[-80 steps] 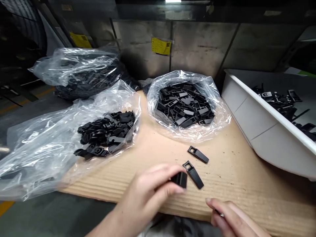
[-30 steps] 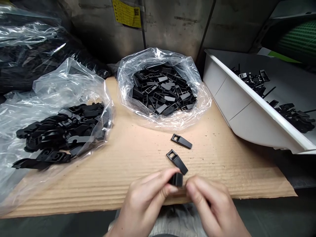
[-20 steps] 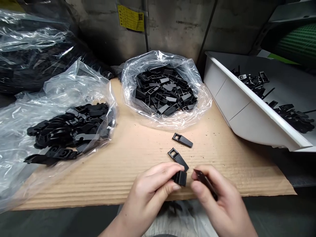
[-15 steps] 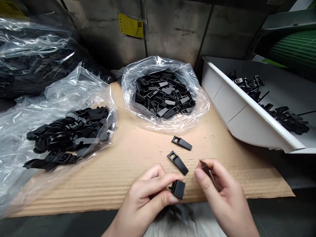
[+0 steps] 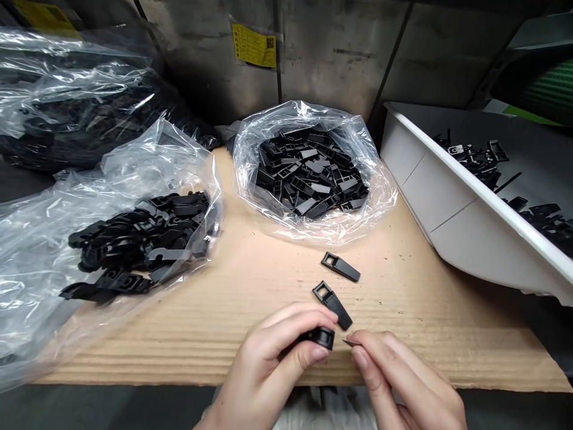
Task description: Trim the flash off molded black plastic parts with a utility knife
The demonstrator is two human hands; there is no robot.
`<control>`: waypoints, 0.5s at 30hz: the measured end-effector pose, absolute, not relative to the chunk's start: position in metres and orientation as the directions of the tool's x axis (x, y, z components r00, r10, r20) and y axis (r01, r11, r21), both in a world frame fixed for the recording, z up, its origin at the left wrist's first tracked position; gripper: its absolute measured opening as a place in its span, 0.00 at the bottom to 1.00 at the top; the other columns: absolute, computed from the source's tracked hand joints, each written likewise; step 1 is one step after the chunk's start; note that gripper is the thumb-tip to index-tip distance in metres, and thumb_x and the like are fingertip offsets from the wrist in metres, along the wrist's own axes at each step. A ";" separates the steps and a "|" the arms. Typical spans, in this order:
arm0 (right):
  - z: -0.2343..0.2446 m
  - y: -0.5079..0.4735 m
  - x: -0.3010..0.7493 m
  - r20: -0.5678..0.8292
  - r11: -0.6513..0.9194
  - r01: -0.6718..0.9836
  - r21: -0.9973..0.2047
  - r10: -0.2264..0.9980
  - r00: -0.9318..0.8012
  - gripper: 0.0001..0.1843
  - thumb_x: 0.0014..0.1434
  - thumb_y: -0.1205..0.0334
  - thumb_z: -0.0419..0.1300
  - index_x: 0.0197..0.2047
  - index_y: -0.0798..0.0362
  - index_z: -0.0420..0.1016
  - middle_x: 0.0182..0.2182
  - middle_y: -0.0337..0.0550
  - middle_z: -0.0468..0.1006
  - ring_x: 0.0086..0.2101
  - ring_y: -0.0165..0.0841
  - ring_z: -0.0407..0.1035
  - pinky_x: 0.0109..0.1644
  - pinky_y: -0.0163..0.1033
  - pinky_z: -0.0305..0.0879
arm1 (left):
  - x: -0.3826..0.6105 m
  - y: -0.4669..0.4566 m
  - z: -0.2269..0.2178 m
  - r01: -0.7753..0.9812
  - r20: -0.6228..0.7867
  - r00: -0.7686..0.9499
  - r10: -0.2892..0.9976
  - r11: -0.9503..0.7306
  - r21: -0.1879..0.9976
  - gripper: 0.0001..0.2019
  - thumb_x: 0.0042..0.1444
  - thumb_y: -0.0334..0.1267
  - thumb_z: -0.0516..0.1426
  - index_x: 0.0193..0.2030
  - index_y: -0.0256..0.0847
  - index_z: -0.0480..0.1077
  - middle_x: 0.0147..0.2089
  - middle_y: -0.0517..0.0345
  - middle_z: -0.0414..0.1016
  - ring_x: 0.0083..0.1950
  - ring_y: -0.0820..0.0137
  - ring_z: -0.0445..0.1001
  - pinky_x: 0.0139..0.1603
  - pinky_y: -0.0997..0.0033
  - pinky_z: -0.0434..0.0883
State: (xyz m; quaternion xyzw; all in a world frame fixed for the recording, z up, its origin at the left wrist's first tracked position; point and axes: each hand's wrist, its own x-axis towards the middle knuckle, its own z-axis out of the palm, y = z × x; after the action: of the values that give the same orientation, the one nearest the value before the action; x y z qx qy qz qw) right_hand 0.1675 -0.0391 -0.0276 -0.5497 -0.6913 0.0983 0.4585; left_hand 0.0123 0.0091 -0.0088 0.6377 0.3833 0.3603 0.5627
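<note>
Over cardboard [image 5: 215, 316], left hand [image 5: 268, 370] pinches clip [image 5: 320, 337], perhaps touching right hand [image 5: 403, 382].

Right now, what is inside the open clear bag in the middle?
A heap of small black plastic clips fills the clear bag. Only the top layer shows; whatever lies beneath it, and the bag's bottom, is covered.

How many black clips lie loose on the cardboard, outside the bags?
2. The far clip lies before the open bag; the near clip lies beyond the left hand. Hands could hide more.
</note>
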 end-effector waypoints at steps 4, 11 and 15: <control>-0.025 -0.034 0.166 0.569 0.420 0.688 -0.592 0.822 -0.013 0.09 0.56 0.72 0.53 0.38 0.52 0.70 0.24 0.40 0.74 0.23 0.28 0.69 0.27 0.32 0.62 | 0.012 0.012 -0.006 0.090 0.132 0.453 0.882 -0.192 0.977 0.12 0.55 0.25 0.55 0.39 0.48 0.73 0.42 0.63 0.73 0.45 0.73 0.71 0.46 0.84 0.65; -0.026 -0.033 0.168 0.443 0.398 0.549 -0.735 0.895 -0.056 0.08 0.56 0.72 0.51 0.34 0.52 0.69 0.21 0.38 0.68 0.20 0.26 0.64 0.22 0.30 0.59 | 0.011 0.011 -0.010 0.048 0.179 0.457 0.871 -0.226 0.973 0.15 0.55 0.24 0.55 0.41 0.49 0.73 0.41 0.63 0.73 0.45 0.72 0.72 0.47 0.83 0.66; -0.024 -0.033 0.169 0.387 0.380 0.509 -0.773 0.917 -0.097 0.08 0.57 0.72 0.51 0.32 0.52 0.68 0.20 0.38 0.67 0.19 0.26 0.63 0.22 0.30 0.58 | 0.008 0.010 -0.013 0.045 0.193 0.465 0.864 -0.241 0.970 0.15 0.54 0.23 0.55 0.42 0.48 0.73 0.42 0.63 0.72 0.45 0.72 0.72 0.48 0.83 0.66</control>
State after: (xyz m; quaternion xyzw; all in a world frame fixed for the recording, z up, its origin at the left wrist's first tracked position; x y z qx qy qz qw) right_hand 0.1692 -0.0332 -0.0238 -0.5067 -0.7035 0.2314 0.4414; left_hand 0.0082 0.0096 -0.0128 0.6812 0.3338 0.3953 0.5179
